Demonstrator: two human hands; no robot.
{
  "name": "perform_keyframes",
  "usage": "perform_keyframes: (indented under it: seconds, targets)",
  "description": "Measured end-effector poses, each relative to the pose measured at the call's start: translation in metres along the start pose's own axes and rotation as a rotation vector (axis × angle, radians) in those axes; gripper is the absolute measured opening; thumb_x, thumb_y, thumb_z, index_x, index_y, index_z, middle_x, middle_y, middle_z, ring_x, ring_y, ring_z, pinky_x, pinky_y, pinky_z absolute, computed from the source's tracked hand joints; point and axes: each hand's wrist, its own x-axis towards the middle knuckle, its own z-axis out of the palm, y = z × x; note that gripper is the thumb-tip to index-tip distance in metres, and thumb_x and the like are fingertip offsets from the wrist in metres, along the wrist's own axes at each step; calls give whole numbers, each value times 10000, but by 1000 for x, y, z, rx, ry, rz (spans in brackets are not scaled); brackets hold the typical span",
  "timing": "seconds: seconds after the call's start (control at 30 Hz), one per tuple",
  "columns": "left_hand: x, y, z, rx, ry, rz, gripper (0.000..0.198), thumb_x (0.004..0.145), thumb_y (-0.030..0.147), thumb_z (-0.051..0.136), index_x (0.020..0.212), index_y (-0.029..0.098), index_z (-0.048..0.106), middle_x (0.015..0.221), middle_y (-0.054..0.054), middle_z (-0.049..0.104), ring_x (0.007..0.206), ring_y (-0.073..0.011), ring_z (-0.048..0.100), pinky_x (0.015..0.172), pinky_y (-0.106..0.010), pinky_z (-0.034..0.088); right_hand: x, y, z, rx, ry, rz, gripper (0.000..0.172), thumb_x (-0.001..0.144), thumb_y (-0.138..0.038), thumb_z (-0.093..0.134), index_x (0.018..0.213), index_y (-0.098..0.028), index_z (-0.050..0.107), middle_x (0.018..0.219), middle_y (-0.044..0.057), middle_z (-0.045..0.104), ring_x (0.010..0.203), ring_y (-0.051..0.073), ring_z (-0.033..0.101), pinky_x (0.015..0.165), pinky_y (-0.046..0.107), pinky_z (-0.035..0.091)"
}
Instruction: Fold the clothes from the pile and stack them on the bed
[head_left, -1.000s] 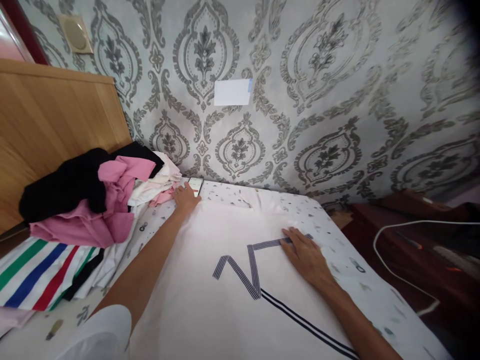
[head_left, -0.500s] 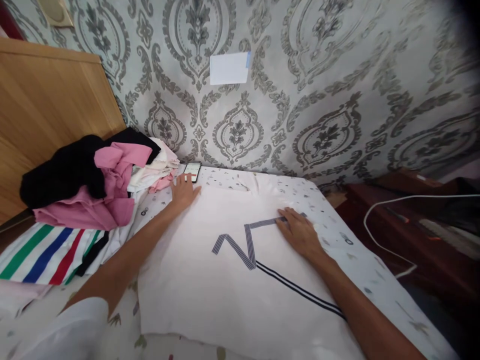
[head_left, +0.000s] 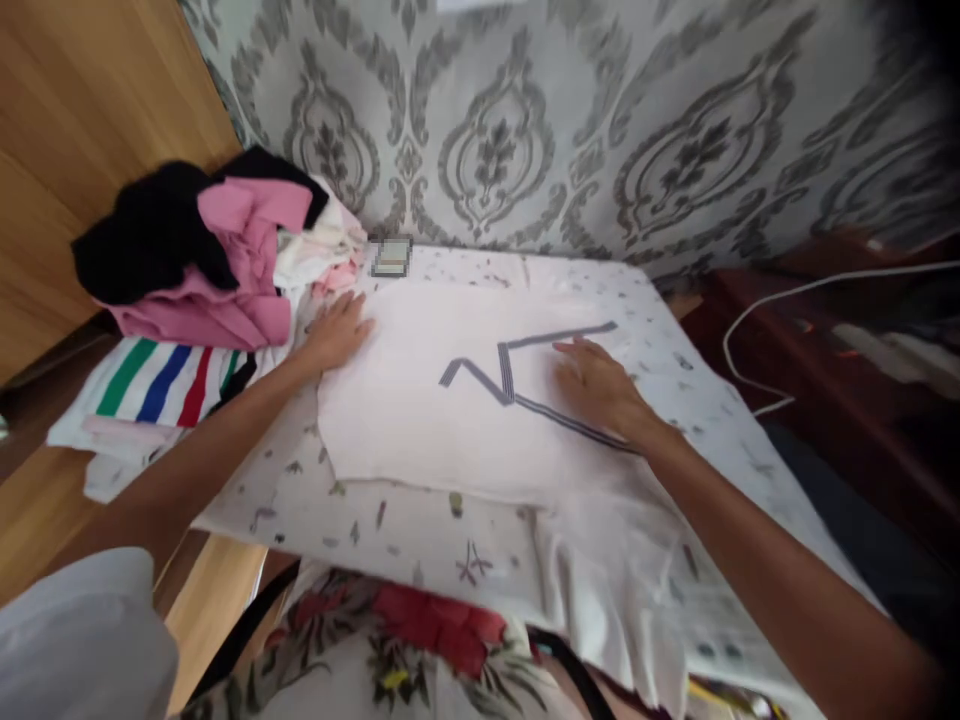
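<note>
A white garment (head_left: 420, 420) with a dark striped zigzag band (head_left: 510, 375) lies spread flat on a patterned sheet (head_left: 390, 525). My left hand (head_left: 337, 330) rests flat with fingers stretched out on the garment's far left edge. My right hand (head_left: 600, 385) lies flat, palm down, over the striped band near the middle right. Neither hand holds anything.
A heap of black, pink and white clothes (head_left: 210, 250) sits at the far left on a striped cloth (head_left: 161, 385). A phone (head_left: 392, 257) lies by the patterned wall. Wooden board (head_left: 67, 130) at left. White cable (head_left: 780, 300) over dark furniture at right. Floral fabric (head_left: 420, 630) near me.
The view has tilted down and pulled back. Both hands have slid toward me across the garment, the left away from the phone, the right along the striped band.
</note>
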Motion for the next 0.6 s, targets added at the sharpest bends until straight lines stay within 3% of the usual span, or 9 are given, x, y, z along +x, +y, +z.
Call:
perform_keyframes:
  seconds: [0.1,0.17,0.27,0.37,0.5,0.6]
  targets:
    - [-43,26,0,-59,-107,267,633,1004,501,276,1549,181,238,1662,-121,188,1531,-272,157,1232,-481,113,-61,-26,-3,73,0,-105,484,981,-335,452,1421,-142,513,1551,196,409,1470,337,326,1157,536,337]
    - [-72,43,-4,-81,-171,410,599,998,514,279,1514,211,321,1651,-90,226,1523,-268,175,1232,-481,115,-105,-37,-6,87,10,-117,484,983,-366,457,1433,-189,488,1579,175,369,1471,337,322,1154,559,333]
    - [-110,60,-13,-130,-197,536,513,981,531,302,1348,246,520,1516,-95,434,1392,-278,389,1172,-438,279,-164,-43,-13,105,80,-32,506,988,-406,438,1461,-227,439,1575,166,369,1458,344,343,1149,559,343]
    - [-141,67,-20,-129,-248,638,421,945,574,387,1131,282,626,1222,-93,612,1121,-281,554,1019,-421,427,-213,-44,-17,106,153,77,550,986,-477,429,1458,-196,424,1518,204,422,1412,357,402,1121,542,379]
    - [-167,68,-27,26,-208,739,292,956,451,431,1068,258,619,1112,-90,621,1017,-274,568,888,-420,473,-257,-49,-15,62,226,261,631,923,-589,514,1402,-182,454,1409,211,504,1297,376,483,1022,547,436]
    - [-177,64,-32,164,-144,761,237,946,185,391,1058,210,599,1079,-97,618,968,-255,578,816,-394,485,-269,-56,-14,67,301,349,480,868,-603,572,1133,-205,606,1214,168,608,1118,361,552,919,535,470]
